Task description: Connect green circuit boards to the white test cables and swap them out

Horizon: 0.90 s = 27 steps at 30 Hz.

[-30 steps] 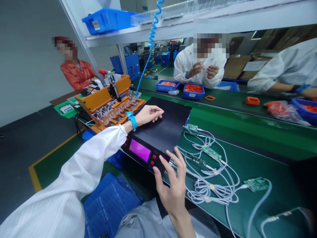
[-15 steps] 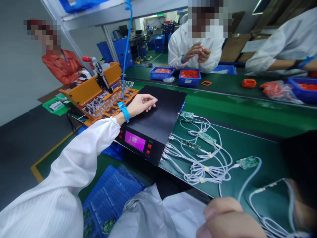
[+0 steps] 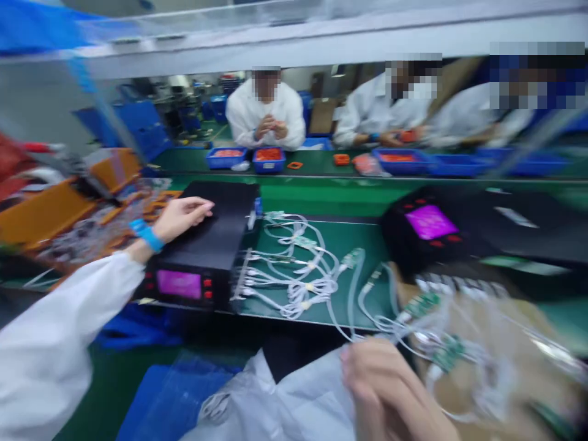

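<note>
Green table (image 3: 367, 236) is supporting a black box (image 3: 218, 236); the left hand (image 3: 180, 218) is curling over it, the right hand (image 3: 383, 373) now bending clear of its buttons (image 3: 208, 283), both grips unclear.

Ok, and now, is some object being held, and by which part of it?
I see nothing held in the left hand, which is over the black box. The right hand is curled and blurred, so I cannot tell.
</note>
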Each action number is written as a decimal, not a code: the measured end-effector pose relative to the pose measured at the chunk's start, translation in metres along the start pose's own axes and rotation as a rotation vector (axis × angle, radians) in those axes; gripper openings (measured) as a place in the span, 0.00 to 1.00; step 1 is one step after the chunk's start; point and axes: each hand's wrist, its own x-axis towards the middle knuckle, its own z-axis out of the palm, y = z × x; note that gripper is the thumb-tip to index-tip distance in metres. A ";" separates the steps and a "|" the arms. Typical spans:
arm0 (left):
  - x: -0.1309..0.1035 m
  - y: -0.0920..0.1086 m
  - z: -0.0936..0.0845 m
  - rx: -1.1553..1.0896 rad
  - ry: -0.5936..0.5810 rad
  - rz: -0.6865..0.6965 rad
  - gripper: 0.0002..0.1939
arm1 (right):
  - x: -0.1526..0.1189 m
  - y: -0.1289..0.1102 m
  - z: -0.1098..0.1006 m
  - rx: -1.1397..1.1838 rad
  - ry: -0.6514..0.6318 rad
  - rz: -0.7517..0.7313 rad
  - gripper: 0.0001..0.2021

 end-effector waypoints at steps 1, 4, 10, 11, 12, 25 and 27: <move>-0.001 0.001 -0.001 0.042 0.012 -0.005 0.28 | -0.003 0.004 -0.005 -0.101 -0.008 0.060 0.07; 0.000 0.001 -0.002 0.079 0.015 0.001 0.22 | -0.012 0.030 -0.023 -0.374 -0.094 0.268 0.05; -0.008 0.039 0.023 -0.022 -0.003 0.013 0.20 | -0.007 0.100 -0.017 -0.588 -0.200 0.512 0.12; -0.010 0.052 0.033 -0.025 -0.013 0.029 0.20 | 0.002 0.110 -0.009 -0.634 -0.249 0.528 0.11; -0.012 0.065 0.043 -0.023 -0.030 0.054 0.19 | 0.011 0.120 -0.001 -0.694 -0.297 0.551 0.11; -0.004 0.155 0.250 -0.012 -0.704 0.387 0.21 | 0.068 0.190 0.029 -0.907 -0.427 0.825 0.16; 0.006 0.148 0.280 -0.009 -0.704 0.382 0.22 | 0.060 0.181 0.018 -0.795 -0.321 0.750 0.16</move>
